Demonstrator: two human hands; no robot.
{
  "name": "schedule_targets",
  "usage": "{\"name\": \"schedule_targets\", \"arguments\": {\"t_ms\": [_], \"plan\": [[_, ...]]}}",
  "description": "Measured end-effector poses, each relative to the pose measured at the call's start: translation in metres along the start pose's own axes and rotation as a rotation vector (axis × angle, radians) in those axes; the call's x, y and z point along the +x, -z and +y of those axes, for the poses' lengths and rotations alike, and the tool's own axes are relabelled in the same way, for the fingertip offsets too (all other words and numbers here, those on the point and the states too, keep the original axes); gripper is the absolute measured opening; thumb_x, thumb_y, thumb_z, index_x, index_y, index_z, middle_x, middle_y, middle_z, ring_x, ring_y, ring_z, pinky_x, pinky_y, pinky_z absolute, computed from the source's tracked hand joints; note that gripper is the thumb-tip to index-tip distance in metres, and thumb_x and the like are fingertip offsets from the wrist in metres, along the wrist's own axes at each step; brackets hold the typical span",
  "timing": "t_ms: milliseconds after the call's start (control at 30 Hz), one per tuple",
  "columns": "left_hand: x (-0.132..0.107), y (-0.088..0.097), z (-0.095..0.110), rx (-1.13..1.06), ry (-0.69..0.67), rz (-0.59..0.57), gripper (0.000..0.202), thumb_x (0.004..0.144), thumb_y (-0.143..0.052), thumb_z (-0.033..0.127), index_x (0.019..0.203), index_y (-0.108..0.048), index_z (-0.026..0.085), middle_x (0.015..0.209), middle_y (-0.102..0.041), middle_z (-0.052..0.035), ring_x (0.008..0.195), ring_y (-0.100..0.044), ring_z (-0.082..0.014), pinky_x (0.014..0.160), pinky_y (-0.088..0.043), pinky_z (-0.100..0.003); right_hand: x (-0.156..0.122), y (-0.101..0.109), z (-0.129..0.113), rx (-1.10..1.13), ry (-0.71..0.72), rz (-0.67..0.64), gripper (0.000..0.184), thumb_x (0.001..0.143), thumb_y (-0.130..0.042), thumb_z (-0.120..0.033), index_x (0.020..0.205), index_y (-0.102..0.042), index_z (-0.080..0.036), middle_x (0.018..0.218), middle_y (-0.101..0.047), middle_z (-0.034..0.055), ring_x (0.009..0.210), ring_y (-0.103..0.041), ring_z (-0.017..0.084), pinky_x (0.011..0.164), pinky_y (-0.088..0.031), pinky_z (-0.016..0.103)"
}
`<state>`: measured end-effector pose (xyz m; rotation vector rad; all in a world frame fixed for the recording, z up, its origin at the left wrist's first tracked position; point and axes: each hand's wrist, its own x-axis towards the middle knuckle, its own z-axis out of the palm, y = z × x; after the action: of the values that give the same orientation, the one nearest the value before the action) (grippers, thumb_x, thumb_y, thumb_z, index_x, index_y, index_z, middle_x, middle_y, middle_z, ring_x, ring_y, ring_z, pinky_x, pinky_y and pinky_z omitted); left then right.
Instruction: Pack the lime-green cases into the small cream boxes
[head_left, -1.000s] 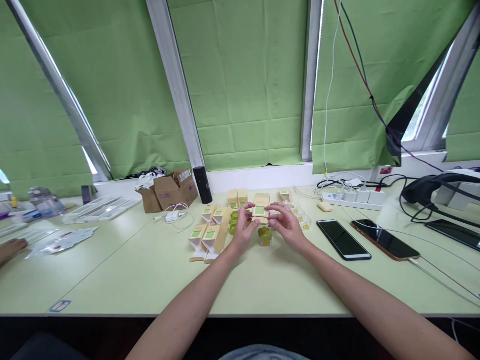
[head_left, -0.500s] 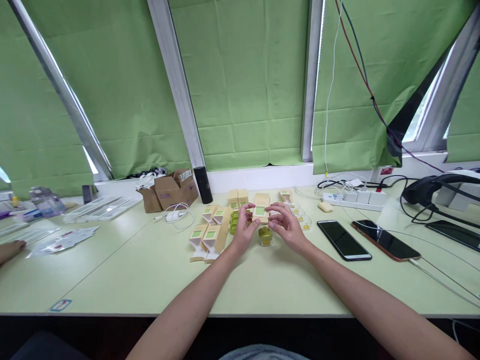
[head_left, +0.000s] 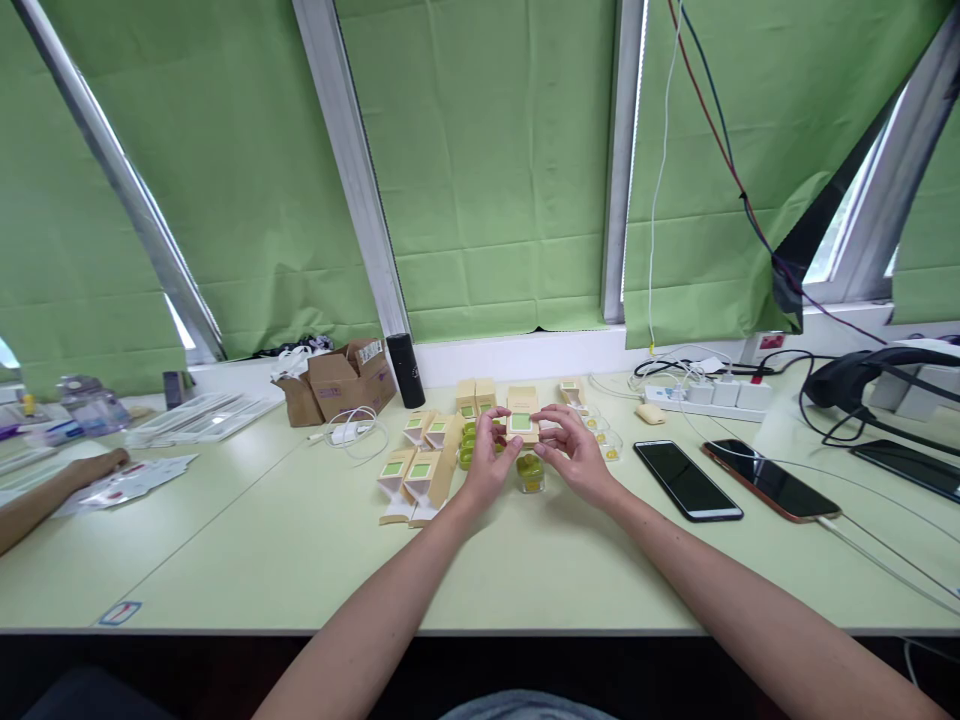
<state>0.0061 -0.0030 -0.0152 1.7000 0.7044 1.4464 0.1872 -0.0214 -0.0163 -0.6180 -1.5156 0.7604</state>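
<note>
Between my two hands is a small cream cardboard box [head_left: 523, 423] with a green square on its face. The fingertips of my left hand [head_left: 489, 462] grip its left side, and those of my right hand [head_left: 576, 452] grip its right side. Just below the box, a small clear jar with green contents or lid [head_left: 531, 474] stands on the table. Several similar cream boxes [head_left: 424, 480], some with open flaps, stand to the left of my left hand. Green-topped jars [head_left: 467, 445] are partly hidden behind that hand. Clear pieces with yellow centres [head_left: 611, 443] lie beyond my right hand.
Two phones [head_left: 688, 482] lie on the right, near a power strip [head_left: 709, 400] and loose cables. At the back left are an open brown carton [head_left: 352, 380] and a black cylinder [head_left: 406, 370]. Another person's hand [head_left: 101, 466] rests over plastic packets [head_left: 135, 482] at far left.
The other person's hand at far left has reached further right, onto the packets. My hands and the box have barely moved.
</note>
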Motion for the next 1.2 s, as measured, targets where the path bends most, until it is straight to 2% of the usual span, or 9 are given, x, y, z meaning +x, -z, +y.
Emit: {"name": "schedule_targets", "arguments": {"t_ms": [500,867,1200], "plan": [[-0.0014,0.0007,0.0026,0.009,-0.003,-0.015,0.060,0.086,-0.079,0.053,0.132,-0.048,0.029,0.113,-0.063,-0.0081,0.109,-0.063,-0.0266,0.094,-0.051,-0.043,0.0012,-0.0020,-0.0005,0.005,-0.009,0.038,0.038,0.088,-0.078,-0.051,0.119,-0.070,-0.031,0.137,-0.047,0.0083,0.088,-0.071,0.016,0.091,-0.064,0.041],[-0.0005,-0.0023,0.0018,0.018,0.021,0.014,0.061,0.084,-0.081,0.053,0.130,-0.048,0.030,0.113,-0.062,-0.0076,0.107,-0.063,-0.0259,0.093,-0.051,-0.043,0.0025,-0.0008,0.0030,0.006,-0.021,0.043,0.037,0.090,-0.076,-0.052,0.118,-0.071,-0.029,0.135,-0.048,0.0086,0.089,-0.071,0.016,0.088,-0.064,0.040],[-0.0002,-0.0049,0.0058,0.012,0.047,0.067,0.057,0.083,-0.083,0.050,0.126,-0.052,0.027,0.109,-0.064,-0.0053,0.099,-0.064,-0.0202,0.089,-0.054,-0.036,0.0029,-0.0006,0.0047,0.017,-0.027,0.043,0.034,0.090,-0.075,-0.050,0.117,-0.072,-0.029,0.132,-0.048,0.0081,0.087,-0.072,0.016,0.084,-0.065,0.039]]}}
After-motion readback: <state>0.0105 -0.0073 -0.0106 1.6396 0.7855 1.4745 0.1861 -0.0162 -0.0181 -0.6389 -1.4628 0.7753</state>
